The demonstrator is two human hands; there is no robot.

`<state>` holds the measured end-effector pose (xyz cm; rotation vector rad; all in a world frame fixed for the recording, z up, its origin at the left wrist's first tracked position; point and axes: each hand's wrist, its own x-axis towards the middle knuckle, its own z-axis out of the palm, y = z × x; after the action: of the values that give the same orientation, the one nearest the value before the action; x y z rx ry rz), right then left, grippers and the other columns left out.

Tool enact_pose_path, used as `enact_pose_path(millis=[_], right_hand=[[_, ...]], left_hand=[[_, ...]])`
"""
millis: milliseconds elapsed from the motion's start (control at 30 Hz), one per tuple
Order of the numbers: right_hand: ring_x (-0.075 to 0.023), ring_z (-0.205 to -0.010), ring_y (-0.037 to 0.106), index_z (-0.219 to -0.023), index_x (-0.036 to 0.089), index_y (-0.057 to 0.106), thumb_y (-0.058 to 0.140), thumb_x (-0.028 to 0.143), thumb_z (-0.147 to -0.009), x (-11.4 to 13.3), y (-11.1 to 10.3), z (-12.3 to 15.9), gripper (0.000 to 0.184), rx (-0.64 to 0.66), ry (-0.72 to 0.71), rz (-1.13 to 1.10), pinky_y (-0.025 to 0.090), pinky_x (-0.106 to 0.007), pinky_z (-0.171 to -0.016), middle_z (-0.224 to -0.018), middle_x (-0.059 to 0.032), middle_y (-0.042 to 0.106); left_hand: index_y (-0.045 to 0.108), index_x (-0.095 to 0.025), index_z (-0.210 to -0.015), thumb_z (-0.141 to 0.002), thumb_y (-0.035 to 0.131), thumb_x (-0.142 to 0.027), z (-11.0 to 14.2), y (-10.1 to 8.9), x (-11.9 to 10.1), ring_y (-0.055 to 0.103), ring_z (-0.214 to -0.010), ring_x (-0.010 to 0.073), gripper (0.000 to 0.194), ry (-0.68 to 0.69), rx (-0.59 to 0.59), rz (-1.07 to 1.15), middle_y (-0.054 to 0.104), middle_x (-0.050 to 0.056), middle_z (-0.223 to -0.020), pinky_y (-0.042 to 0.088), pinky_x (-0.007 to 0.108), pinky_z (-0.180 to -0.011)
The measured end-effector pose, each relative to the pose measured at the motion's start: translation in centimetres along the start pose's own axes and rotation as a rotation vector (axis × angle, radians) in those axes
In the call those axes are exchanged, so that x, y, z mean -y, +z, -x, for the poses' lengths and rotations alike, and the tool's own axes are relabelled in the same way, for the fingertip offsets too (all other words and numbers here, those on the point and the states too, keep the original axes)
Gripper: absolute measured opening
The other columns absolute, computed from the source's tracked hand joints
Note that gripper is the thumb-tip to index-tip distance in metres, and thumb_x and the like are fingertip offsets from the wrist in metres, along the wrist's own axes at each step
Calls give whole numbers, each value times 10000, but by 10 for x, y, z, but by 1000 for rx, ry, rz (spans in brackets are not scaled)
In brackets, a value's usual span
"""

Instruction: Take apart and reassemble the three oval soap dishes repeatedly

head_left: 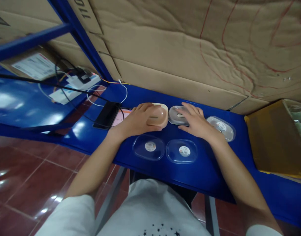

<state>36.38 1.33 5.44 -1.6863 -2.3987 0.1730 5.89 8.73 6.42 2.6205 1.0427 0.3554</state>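
Observation:
On the blue shelf, my left hand [143, 118] is closed over a peach rounded dish [160, 115] that looks like a soap dish with a slot in its middle. Its thumb lies along the near edge and the fingers along the far one. Just to the right, my right hand [193, 120] grips a similar grey dish [175, 113], partly hidden under the fingers. Nearer to me lie two clear plastic lids, a left lid [140, 149] and a right lid [172, 156], each with a round white label. Beside my right wrist is another translucent piece [229, 131], also labelled.
A phone [122, 116] and a black device [106, 114] lie left of the dishes, with cables around them. Further left is a white power strip [74, 88]. An open cardboard box [273, 141] stands at right. Large cardboard [165, 49] rises behind.

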Motion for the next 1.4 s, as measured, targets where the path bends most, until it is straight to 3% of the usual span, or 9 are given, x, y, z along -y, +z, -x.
enact_pose_path(millis=[100, 200, 467, 700, 900, 1400], right_hand=[[-475, -1648, 254, -1693, 293, 337, 787, 443, -896, -19, 1, 2, 927, 59, 64, -17, 253, -722, -1264, -1808, -201, 230], [-465, -1649, 261, -1699, 296, 312, 755, 480, -913, -27, 5, -1, 921, 87, 60, -37, 243, -723, -1265, -1793, -210, 272], [-439, -1487, 504, -1625, 302, 437, 802, 495, -864, -27, 6, -6, 866, 37, 62, -105, 358, -654, -1210, -1597, -180, 528], [-453, -1407, 545, -1591, 323, 473, 833, 529, -831, -29, 2, -4, 866, 43, 94, -141, 409, -645, -1158, -1533, -158, 555], [-459, -1430, 501, -1609, 341, 429, 885, 449, -753, -25, -1, -1, 976, 147, 106, -132, 385, -647, -1164, -1600, -140, 505], [-370, -1385, 544, -1366, 300, 565, 849, 434, -782, -21, -12, 1, 664, 107, 53, -251, 416, -538, -1180, -1466, -106, 586]], left_hand=[[498, -276, -1573, -838, 880, -536, 21, 5, -12, 483, -1494, 413, 868, -1, 18, -49, 530, 160, -1582, 384, 589, -1250], [507, -269, -1565, -819, 899, -540, 30, 13, -19, 469, -1510, 423, 885, -33, 27, -80, 522, 168, -1601, 390, 594, -1250], [459, -279, -1609, -857, 871, -527, 18, 18, -23, 405, -1561, 420, 893, -35, 45, -109, 467, 153, -1668, 366, 599, -1258], [476, -286, -1584, -884, 843, -543, 22, 24, -32, 456, -1521, 418, 831, -8, 25, -115, 505, 160, -1624, 427, 561, -1202], [440, -277, -1619, -902, 823, -565, 21, 31, -31, 496, -1479, 421, 862, -77, -9, -139, 506, 160, -1617, 458, 568, -1165], [464, -269, -1604, -915, 802, -569, 19, 34, -29, 507, -1453, 422, 824, -75, 8, -161, 524, 160, -1592, 476, 561, -1134]])
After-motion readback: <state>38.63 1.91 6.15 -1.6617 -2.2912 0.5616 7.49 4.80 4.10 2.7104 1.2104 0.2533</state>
